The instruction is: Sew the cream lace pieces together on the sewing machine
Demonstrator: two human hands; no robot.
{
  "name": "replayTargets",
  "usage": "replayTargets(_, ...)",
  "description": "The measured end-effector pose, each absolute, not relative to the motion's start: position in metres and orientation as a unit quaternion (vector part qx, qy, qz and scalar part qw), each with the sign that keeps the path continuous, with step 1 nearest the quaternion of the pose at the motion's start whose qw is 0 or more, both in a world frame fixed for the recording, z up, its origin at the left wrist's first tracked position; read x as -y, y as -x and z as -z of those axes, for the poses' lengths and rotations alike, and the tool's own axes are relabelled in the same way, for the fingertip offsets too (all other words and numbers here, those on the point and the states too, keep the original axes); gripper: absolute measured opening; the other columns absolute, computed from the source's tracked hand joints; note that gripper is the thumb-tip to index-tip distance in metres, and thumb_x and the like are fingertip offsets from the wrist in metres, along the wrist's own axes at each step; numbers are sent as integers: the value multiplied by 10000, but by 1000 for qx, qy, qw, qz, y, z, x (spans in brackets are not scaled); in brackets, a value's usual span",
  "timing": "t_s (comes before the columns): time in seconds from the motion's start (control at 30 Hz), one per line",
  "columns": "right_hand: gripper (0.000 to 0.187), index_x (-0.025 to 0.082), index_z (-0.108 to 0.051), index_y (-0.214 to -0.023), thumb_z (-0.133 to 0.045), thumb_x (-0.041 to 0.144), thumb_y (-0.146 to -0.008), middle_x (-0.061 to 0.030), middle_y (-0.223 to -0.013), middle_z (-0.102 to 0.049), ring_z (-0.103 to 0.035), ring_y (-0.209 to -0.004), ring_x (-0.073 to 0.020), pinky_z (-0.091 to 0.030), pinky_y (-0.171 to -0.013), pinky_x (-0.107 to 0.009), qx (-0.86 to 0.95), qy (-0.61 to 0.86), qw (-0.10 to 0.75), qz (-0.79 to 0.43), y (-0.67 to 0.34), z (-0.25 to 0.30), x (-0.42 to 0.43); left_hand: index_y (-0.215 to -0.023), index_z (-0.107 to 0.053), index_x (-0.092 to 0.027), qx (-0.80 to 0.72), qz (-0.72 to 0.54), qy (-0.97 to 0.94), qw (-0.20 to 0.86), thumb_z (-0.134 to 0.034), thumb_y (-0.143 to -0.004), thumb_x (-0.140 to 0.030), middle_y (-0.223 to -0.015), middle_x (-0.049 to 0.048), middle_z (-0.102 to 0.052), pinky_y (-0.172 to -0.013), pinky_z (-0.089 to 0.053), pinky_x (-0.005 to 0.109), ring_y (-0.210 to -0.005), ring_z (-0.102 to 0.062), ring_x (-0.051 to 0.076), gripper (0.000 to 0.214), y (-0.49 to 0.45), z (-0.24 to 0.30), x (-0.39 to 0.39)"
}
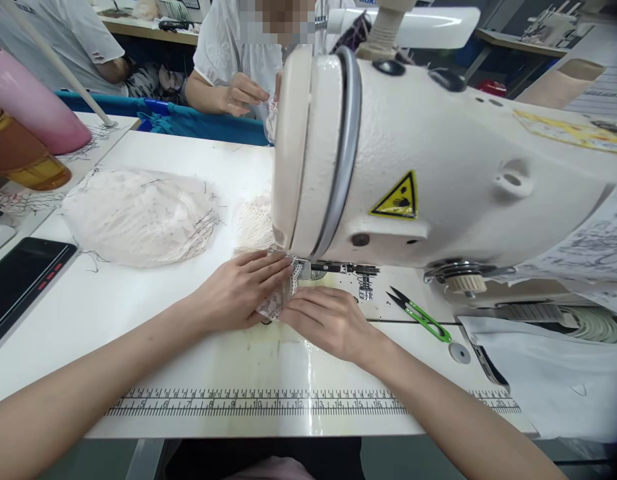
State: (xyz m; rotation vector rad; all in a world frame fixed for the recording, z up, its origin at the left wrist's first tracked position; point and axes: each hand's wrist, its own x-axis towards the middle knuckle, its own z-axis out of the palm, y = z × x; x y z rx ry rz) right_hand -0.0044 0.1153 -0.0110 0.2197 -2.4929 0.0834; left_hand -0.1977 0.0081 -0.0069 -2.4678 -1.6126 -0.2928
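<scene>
My left hand lies flat on a small piece of white lace fabric, fingers stretched toward the needle area of the white sewing machine. My right hand presses the same lace from the right, fingers together and pointing left, just in front of the presser foot. The lace runs under the machine head, which hides its far end. More lace is bunched behind the machine.
A heap of pale lace pieces lies at the left. Green thread snips rest right of the needle. A phone sits at the left edge. A printed ruler runs along the table front. Another person works opposite.
</scene>
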Motion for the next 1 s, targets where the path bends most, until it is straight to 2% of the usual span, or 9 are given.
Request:
replayTargets(0.2,157,158,-645,-840,-558,30,-868,19,-804,-710,-641,-810,-111,-526,-784,-232,949,-67,307,-28,1,12,-118,-1286,-567,-54,561,96,813,122,-480,-852,-312,-1318,163,-593,-1031,-458,430,-1244,-551,302,512,191,10,-6)
replayTargets(0.47,202,198,-645,-880,-509,51,-898,2,-824,-693,-616,-851,-114,-495,-748,-230,964,-33,262,-37,-7,14,-122,-1243,-602,-51,573,102,800,145,-425,-916,-319,-1272,178,-623,-928,-497,441,-1206,-577,316,459,183,7,-6)
replayTargets(0.73,206,197,-641,-942,-482,70,-915,-16,-879,-692,-628,-948,-135,-507,-811,-265,971,8,237,-21,-12,13,-128,-1289,-581,-99,581,74,798,140,-481,-908,-371,-1285,173,-616,-945,-486,459,-1206,-570,329,479,181,9,-5)
replayTargets(1.0,152,182,-604,-924,-483,90,-932,-11,-840,-676,-634,-852,-115,-498,-768,-239,979,6,205,1,-12,2,-137,-1357,-523,-108,588,70,797,119,-546,-881,-382,-1316,185,-591,-1019,-440,488,-1237,-543,346,550,178,9,-4)
